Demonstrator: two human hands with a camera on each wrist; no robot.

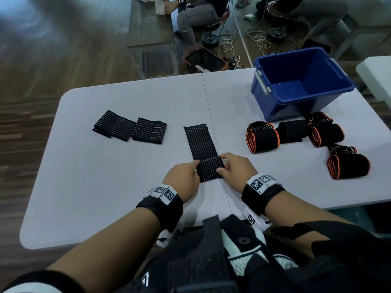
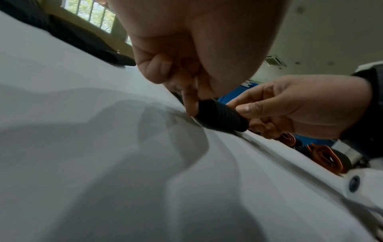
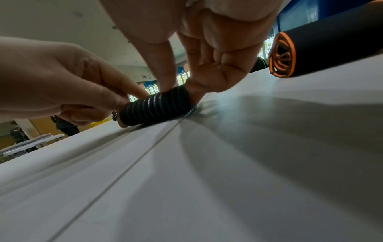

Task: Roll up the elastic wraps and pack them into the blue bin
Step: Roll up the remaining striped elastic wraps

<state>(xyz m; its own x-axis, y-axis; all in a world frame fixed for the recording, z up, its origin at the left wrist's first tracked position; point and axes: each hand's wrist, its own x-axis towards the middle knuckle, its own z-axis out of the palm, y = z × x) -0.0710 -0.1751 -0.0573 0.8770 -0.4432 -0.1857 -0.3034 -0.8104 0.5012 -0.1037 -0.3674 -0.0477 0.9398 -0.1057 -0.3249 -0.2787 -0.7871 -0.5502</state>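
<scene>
A black striped elastic wrap [image 1: 201, 140] lies flat on the white table [image 1: 127, 187], its near end rolled into a short cylinder [image 1: 211, 169] [image 2: 221, 117] [image 3: 155, 106]. My left hand [image 1: 186, 176] [image 2: 186, 91] pinches the roll's left end. At the opposite end, my right hand [image 1: 230, 168] [image 3: 186, 81] pinches it with thumb and curled fingers. The blue bin [image 1: 300, 83] stands empty at the far right of the table.
Two folded striped wraps [image 1: 129, 129] lie at the left. Several rolled black wraps with orange edges [image 1: 306, 140] [image 3: 311, 50] cluster in front of the bin. Beyond the table are a bench, a dark basket [image 1: 204, 60], cables and seated people.
</scene>
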